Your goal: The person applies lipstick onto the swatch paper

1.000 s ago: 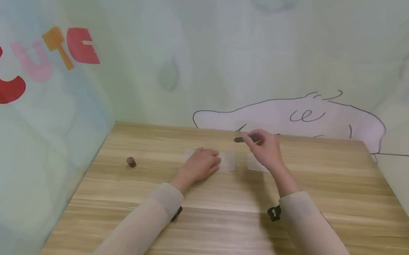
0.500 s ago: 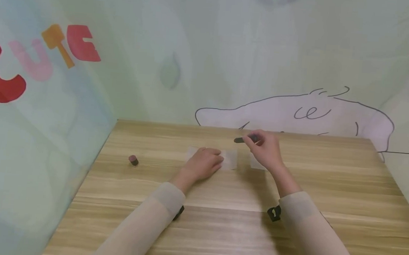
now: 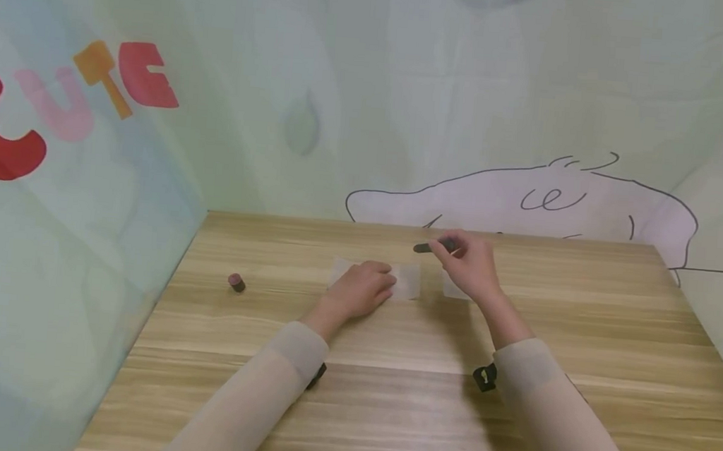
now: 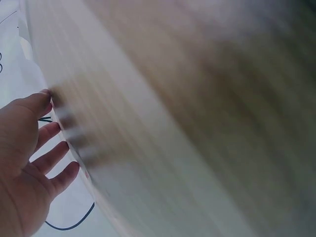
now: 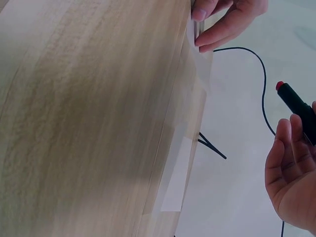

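Observation:
My left hand rests palm down on a white sheet of paper, covering its middle. Its fingers are extended and touch down near the table's far edge in the left wrist view. My right hand is raised above a second small white paper, partly hiding it. Pinched between its thumb and fingers is a slim black tube with a red tip, pointing left and held clear of the paper. The right wrist view shows that red end uncovered.
A short dark cap-like piece with a reddish top stands on the wood-grain table, left of my left hand. Printed cloth walls border the table at the back and sides. Black wrist devices show at the sleeves.
The head view has shifted slightly, so the table and papers sit a little differently in frame. Both hands keep their places, and the tube is held as before.

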`<state>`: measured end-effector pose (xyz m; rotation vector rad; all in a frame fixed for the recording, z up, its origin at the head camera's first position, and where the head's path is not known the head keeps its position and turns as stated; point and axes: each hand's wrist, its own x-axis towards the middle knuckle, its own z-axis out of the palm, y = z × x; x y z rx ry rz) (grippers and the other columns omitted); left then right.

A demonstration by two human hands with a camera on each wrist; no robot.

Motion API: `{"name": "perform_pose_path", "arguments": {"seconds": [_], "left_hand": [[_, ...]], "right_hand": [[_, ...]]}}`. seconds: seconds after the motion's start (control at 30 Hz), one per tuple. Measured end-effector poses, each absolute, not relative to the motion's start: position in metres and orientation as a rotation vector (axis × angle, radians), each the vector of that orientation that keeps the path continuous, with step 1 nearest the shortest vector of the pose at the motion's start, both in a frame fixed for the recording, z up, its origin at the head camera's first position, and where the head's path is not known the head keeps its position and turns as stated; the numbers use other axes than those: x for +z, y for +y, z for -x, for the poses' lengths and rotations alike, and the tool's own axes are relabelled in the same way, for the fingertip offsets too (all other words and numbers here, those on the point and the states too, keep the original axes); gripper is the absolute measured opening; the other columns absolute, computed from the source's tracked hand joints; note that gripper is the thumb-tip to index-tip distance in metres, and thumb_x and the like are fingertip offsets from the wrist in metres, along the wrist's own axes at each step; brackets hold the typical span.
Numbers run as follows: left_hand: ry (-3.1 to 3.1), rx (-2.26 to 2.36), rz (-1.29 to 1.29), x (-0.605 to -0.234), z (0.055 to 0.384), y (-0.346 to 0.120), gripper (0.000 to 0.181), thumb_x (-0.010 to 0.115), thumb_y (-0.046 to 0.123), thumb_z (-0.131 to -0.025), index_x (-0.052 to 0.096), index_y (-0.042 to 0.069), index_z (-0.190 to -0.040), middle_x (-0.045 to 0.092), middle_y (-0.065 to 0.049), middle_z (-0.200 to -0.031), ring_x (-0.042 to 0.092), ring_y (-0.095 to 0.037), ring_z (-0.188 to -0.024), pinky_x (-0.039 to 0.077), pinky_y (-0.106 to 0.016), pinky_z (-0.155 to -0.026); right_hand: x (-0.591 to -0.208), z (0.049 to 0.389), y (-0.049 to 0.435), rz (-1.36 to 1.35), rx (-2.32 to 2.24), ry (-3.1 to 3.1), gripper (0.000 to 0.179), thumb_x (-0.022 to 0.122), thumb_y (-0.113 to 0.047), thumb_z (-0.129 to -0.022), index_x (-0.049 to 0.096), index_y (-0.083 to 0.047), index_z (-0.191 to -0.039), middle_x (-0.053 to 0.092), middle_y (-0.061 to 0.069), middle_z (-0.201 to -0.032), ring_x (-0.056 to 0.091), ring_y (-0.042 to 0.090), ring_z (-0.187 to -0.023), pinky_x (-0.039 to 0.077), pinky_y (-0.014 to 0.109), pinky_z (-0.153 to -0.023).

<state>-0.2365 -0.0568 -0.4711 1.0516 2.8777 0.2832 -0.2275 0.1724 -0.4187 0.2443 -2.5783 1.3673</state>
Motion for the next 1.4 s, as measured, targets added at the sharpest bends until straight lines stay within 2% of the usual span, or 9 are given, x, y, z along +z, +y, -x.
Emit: {"name": "perform_pose_path", "arguments": {"seconds": [0.3,0.6,1.0,1.17,1.4], "left_hand": [[2.881,0.284,-1.042,-0.473,0.236,-0.058,0.030,0.058,0.026,-0.104,0.069,0.010,-0.127,0.057,-0.013,-0.143,0.051,-0.029,-0.134,0.041,-0.043,-0.113],[2.885,0.269,-1.040,-0.472,0.236,-0.060,0.028,0.058,0.026,-0.104,0.070,0.010,-0.124,0.057,-0.013,-0.143,0.052,-0.030,-0.133,0.042,-0.045,-0.112],[2.868,0.299,-1.021,-0.472,0.235,-0.056,0.030,0.059,0.026,-0.104,0.068,0.011,-0.128,0.056,-0.013,-0.145,0.050,-0.030,-0.136,0.041,-0.045,-0.113],[2.877,0.287,-1.026,-0.474,0.235,-0.054,0.030,0.059,0.026,-0.104,0.068,0.011,-0.128,0.056,-0.013,-0.145,0.051,-0.029,-0.135,0.041,-0.043,-0.113],[2.871,0.282,-1.017,-0.470,0.235,-0.052,0.032,0.058,0.027,-0.104,0.067,0.012,-0.130,0.055,-0.012,-0.146,0.050,-0.028,-0.136,0.041,-0.043,-0.113]], "right_hand": [[-0.418,0.230,0.171,-0.214,1.374,-2.591,0.022,0.069,-0.027,-0.097,0.071,-0.005,-0.103,0.071,0.010,-0.088,0.066,0.021,-0.068,0.054,0.028,-0.058],[-0.417,0.233,0.167,-0.232,1.385,-2.595,0.022,0.069,-0.026,-0.098,0.071,-0.005,-0.103,0.071,0.010,-0.086,0.066,0.021,-0.068,0.054,0.028,-0.059],[-0.438,0.237,0.160,-0.277,1.288,-2.674,0.017,0.072,-0.021,-0.095,0.072,-0.005,-0.096,0.073,0.010,-0.090,0.064,0.023,-0.071,0.052,0.030,-0.059],[-0.448,0.237,0.157,-0.297,1.192,-2.752,0.016,0.072,-0.023,-0.095,0.071,-0.008,-0.090,0.073,0.008,-0.088,0.064,0.022,-0.071,0.051,0.033,-0.063],[-0.456,0.237,0.156,-0.277,1.130,-2.835,0.024,0.071,-0.030,-0.095,0.072,-0.007,-0.099,0.074,0.009,-0.094,0.066,0.023,-0.077,0.052,0.034,-0.066]]}}
